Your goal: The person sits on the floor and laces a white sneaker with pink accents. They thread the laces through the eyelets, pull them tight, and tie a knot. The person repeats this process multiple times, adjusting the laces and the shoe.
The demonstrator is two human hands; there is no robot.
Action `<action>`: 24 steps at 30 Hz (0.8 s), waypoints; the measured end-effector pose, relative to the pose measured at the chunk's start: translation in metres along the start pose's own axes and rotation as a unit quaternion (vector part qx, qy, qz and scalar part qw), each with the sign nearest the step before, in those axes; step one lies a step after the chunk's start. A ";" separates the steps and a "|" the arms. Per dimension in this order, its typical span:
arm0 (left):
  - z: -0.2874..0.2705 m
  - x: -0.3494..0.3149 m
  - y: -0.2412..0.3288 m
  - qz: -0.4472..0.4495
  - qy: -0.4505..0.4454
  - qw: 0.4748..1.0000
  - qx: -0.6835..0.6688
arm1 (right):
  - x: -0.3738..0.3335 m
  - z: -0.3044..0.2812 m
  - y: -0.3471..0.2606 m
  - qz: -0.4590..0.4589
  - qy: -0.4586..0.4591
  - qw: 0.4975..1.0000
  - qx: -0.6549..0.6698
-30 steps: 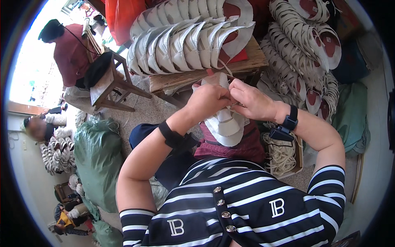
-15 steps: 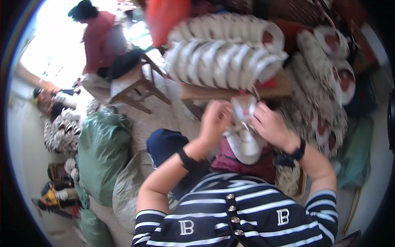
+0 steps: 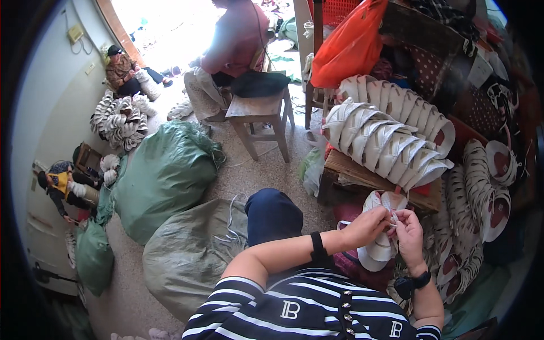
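Note:
A white shoe upper (image 3: 378,245) rests on my lap, toe pointing away. My left hand (image 3: 365,226) and my right hand (image 3: 407,233) meet over its upper part, fingers pinched on it and on a thin white lace between them. A black band circles my left wrist and a black watch my right. Just beyond the hands, a wooden crate (image 3: 362,175) carries two rows of white shoe uppers (image 3: 391,133) stood on edge.
More white uppers (image 3: 481,187) are stacked at the right. Green sacks (image 3: 167,175) and a grey sack (image 3: 190,255) lie on the floor at my left. A wooden stool (image 3: 258,110) stands ahead, with a seated person (image 3: 232,39) behind it. An orange bag (image 3: 354,42) hangs above.
The view has swung to the left and down, so my hands and the shoe now sit lower right. Both hands have kept hold of the shoe.

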State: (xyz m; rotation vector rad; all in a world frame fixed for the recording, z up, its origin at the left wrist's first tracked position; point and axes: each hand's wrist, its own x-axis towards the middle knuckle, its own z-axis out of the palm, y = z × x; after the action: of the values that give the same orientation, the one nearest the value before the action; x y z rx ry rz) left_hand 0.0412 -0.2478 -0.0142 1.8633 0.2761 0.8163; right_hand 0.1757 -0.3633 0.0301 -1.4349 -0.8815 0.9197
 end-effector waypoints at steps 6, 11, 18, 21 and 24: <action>0.003 -0.002 0.002 -0.099 0.024 0.993 -0.053 | -0.005 0.002 -0.008 0.013 0.019 1.000 -0.020; 0.002 -0.004 0.005 -0.093 0.010 0.989 -0.111 | -0.011 -0.003 -0.001 0.041 0.033 0.998 0.031; 0.000 -0.008 0.009 -0.167 -0.020 0.956 -0.240 | -0.021 0.002 -0.016 0.059 0.017 0.997 0.042; -0.027 -0.009 0.067 -0.160 -0.074 0.947 -0.268 | -0.046 0.009 -0.051 0.027 -0.017 0.999 -0.025; -0.035 0.005 0.054 -0.183 -0.049 0.937 -0.293 | -0.032 0.013 -0.063 0.006 0.009 1.000 0.007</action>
State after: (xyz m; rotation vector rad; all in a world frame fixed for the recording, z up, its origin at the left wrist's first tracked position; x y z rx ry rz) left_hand 0.0134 -0.2436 0.0436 1.2349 0.2694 0.4753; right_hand 0.1497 -0.3837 0.0939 -1.4361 -0.8528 0.9183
